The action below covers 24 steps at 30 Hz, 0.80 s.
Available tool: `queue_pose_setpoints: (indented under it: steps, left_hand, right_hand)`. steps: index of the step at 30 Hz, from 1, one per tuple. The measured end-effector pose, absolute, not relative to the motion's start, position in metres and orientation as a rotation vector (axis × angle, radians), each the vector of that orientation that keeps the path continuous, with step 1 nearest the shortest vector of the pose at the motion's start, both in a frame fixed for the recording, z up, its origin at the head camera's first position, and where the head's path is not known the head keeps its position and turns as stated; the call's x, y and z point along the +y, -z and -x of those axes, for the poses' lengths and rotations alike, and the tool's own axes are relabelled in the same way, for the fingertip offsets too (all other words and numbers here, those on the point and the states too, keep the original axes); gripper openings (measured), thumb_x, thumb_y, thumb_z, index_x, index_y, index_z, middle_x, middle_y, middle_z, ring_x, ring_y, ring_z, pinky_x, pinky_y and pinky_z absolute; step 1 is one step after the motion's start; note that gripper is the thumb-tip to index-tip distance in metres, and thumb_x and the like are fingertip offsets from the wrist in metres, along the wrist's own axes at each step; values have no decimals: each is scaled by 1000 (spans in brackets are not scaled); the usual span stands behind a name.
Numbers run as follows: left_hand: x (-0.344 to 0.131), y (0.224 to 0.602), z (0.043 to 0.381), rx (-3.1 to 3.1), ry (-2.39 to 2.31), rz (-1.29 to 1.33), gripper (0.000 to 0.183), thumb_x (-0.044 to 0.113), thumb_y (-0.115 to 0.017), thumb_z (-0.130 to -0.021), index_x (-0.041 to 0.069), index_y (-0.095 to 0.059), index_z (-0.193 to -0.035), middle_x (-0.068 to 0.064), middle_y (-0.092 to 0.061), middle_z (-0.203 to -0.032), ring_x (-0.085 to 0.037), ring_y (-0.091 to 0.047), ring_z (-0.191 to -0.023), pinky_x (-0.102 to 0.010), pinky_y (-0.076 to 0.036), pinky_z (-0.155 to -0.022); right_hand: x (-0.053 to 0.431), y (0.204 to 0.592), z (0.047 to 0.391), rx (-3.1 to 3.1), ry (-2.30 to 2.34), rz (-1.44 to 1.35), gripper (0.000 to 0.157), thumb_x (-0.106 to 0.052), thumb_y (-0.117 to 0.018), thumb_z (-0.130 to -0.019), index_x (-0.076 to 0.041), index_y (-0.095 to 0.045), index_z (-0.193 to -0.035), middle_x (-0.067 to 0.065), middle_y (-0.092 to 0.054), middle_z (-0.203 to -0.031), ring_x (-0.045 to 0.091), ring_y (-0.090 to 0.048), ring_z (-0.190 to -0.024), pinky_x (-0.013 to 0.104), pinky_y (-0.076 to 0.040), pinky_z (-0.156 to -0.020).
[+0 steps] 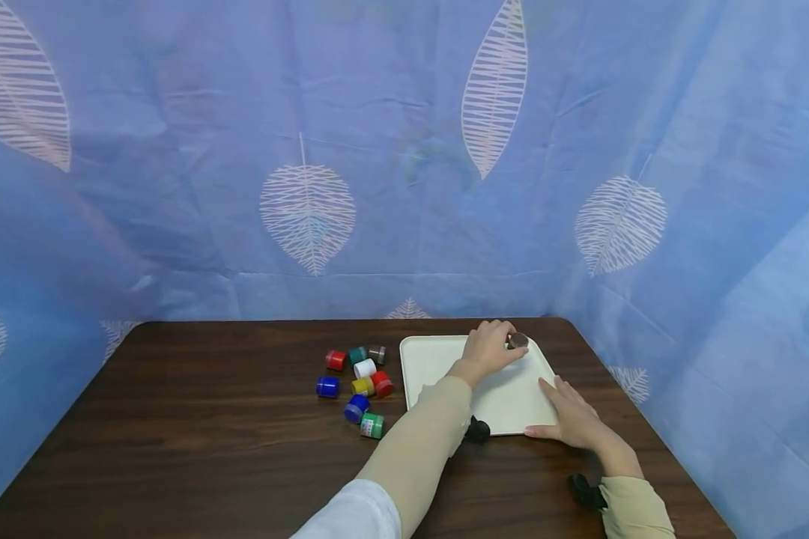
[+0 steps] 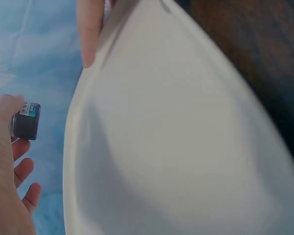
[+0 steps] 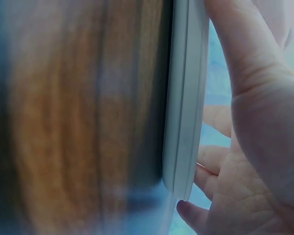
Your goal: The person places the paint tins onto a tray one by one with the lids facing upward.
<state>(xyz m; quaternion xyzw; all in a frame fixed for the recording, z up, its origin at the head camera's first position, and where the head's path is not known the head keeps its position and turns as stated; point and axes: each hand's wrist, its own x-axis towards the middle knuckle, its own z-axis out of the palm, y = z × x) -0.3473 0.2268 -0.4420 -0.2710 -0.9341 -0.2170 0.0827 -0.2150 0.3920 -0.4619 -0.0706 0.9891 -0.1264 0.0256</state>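
In my left hand (image 1: 488, 349) is a small dark paint jar (image 1: 517, 340) with a brown lid, pinched by thumb and fingers over the far right corner of the white tray (image 1: 438, 347). Its printed label shows in the left wrist view, where the jar (image 2: 27, 120) hangs beyond the rim. My right hand (image 1: 573, 416) holds the tray's near right corner, thumb along the near edge and fingers at the right edge. The right wrist view has the fingertips (image 3: 211, 159) close against the tray's outer rim (image 3: 186, 98).
Left of the tray lie several paint jars close together, among them a red jar (image 1: 335, 360), a blue jar (image 1: 327, 386), a yellow jar (image 1: 362, 386), a white jar (image 1: 365, 368) and a green jar (image 1: 372, 426). Blue cloth (image 1: 404, 224) hangs behind the brown table (image 1: 209, 419).
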Motion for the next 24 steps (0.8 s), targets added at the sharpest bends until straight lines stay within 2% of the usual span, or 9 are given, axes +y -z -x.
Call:
queue_pose_setpoints:
  steps: [5, 15, 24]
  left_hand:
    - [237, 444, 352, -2868, 536, 832, 46, 61, -55, -91, 32, -57, -126, 14, -61, -119, -10, -55, -114, -34, -46, -97]
    - [255, 453, 360, -2939, 411, 806, 40, 53, -59, -92, 32, -59, -126, 13, -64, -122, -12, -55, -110, -35, -45, -94]
    - [264, 454, 361, -2968, 344, 784, 42, 53, -57, -94, 33, -58, -131, 13, -61, -129, -14, -54, -117, -37, -44, -99]
  right_hand:
    - [391, 461, 213, 3079, 377, 222, 104, -56, -75, -76, 7, -32, -147, 43, -21, -149, 60, -24, -136, 73, -31, -98]
    - [389, 464, 212, 3101, 397, 233, 104, -55, -76, -75, 8, -34, -146, 43, -22, -149, 61, -25, -135, 74, -31, -97]
    - [391, 461, 212, 3079, 400, 204, 106, -58, -75, -75, 6, -32, -148, 42, -19, -150, 61, -22, -136, 74, -28, -99]
